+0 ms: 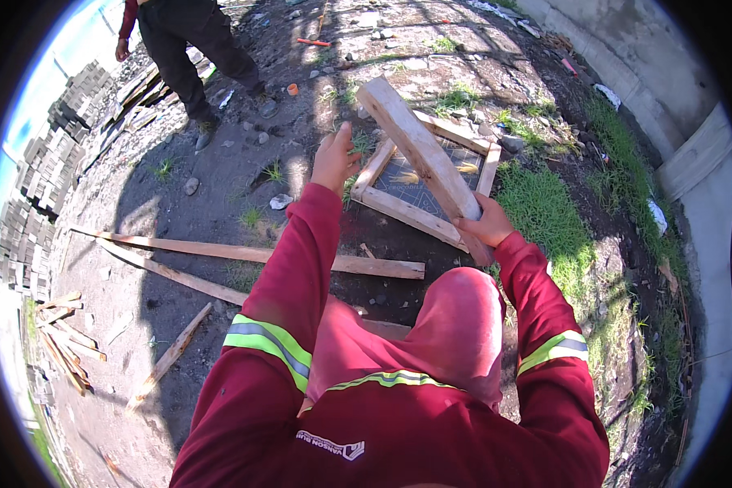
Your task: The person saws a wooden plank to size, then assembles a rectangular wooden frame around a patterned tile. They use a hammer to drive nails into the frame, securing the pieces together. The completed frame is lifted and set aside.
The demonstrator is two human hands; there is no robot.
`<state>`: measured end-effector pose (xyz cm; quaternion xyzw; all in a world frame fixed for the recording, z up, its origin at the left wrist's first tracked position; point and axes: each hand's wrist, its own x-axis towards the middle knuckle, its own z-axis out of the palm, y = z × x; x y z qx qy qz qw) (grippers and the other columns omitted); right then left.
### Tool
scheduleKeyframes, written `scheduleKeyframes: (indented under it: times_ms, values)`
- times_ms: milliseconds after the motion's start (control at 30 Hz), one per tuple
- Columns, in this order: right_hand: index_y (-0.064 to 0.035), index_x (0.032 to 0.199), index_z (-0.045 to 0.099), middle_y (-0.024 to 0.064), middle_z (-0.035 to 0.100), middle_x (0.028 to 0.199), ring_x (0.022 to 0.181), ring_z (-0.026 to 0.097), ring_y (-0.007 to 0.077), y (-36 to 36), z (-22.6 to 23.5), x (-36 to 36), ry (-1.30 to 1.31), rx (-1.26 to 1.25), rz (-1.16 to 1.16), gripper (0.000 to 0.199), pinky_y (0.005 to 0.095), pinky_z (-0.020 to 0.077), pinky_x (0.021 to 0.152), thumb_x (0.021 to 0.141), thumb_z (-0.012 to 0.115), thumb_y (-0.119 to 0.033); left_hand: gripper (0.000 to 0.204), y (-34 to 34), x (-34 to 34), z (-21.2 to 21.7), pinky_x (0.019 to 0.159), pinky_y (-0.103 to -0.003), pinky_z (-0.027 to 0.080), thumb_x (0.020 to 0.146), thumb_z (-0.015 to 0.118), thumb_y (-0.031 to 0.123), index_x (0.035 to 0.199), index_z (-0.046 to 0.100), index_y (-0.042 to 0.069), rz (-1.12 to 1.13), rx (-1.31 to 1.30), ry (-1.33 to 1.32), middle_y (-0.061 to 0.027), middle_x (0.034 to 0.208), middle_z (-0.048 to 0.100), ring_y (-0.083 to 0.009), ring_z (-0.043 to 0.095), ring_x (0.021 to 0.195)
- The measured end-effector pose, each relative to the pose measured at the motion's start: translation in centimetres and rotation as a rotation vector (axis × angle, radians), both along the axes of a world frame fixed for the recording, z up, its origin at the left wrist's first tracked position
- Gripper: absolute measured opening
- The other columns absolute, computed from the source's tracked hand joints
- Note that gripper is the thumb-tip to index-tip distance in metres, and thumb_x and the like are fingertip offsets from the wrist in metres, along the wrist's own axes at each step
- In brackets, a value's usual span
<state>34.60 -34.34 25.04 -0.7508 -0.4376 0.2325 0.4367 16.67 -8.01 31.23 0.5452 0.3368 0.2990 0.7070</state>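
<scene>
My right hand [486, 221] is wrapped round the lower end of a short wooden board [419, 150], which it holds up at a slant. The board's far end points up and to the left. My left hand [336, 159] is raised to the left of the board, apart from it, with fingers spread and nothing visible in them. Below the board, a four-sided wooden frame [403, 213] lies on the ground with a dark, printed sheet [407, 175] inside it. The raised board hides part of the frame and sheet.
Long wooden strips [179, 246] lie to my left, beside a shorter stick [171, 356] and a wood pile [65, 342]. Another person [189, 49] stands at the far left. Grass [545, 215] and a concrete wall [699, 187] are on the right. Grey blocks [37, 187] are stacked far left.
</scene>
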Motion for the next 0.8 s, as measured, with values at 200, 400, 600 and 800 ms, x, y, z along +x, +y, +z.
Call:
scheduleKeyframes:
  times_ms: [200, 400, 600, 800]
  values:
    - [-0.0009, 0.111, 0.065, 0.0214, 0.068, 0.1, 0.093, 0.067, 0.0324, -1.1, -12.2, 4.2, 0.096, -0.222, -0.376, 0.062, 0.0383, 0.051, 0.083, 0.067, 0.075, -0.042, 0.047, -2.3, -12.9, -13.0, 0.065, -0.023, 0.046, 0.092, 0.06, 0.039, 0.124, 0.055, 0.006, -0.007, -0.052, 0.47, -0.0045, 0.098, 0.062, -0.0112, 0.061, 0.08]
    - [-0.0009, 0.105, 0.069, 0.0205, 0.07, 0.097, 0.09, 0.068, 0.0333, 4.4, -19.8, 7.2, 0.282, -0.302, -0.519, 0.061, 0.0388, 0.0516, 0.082, 0.065, 0.075, -0.047, 0.038, -7.6, -20.9, -16.2, 0.065, -0.023, 0.046, 0.094, 0.06, 0.027, 0.119, 0.058, 0.0, 0.063, -0.142, 0.54, -0.0051, 0.092, 0.065, -0.0105, 0.061, 0.077]
    - [0.0105, 0.115, 0.056, 0.0278, 0.062, 0.115, 0.109, 0.06, 0.038, 14.8, -21.8, 9.1, 0.388, -0.416, -0.681, 0.081, 0.04, 0.0473, 0.093, 0.065, 0.076, -0.05, 0.033, -10.7, -23.6, -15.0, 0.068, -0.024, 0.048, 0.094, 0.058, 0.021, 0.118, 0.059, -0.002, 0.086, -0.193, 0.656, -0.0048, 0.09, 0.064, -0.0104, 0.061, 0.076]
    - [0.0083, 0.128, 0.042, 0.0289, 0.057, 0.122, 0.112, 0.058, 0.0405, 20.1, -22.3, 11.3, 0.441, -0.466, -0.7, 0.091, 0.0406, 0.0462, 0.096, 0.066, 0.076, -0.049, 0.033, -11.8, -24.1, -16.2, 0.07, -0.025, 0.049, 0.092, 0.062, 0.018, 0.117, 0.059, -0.003, 0.054, -0.05, 0.77, -0.004, 0.087, 0.064, -0.0105, 0.06, 0.076]
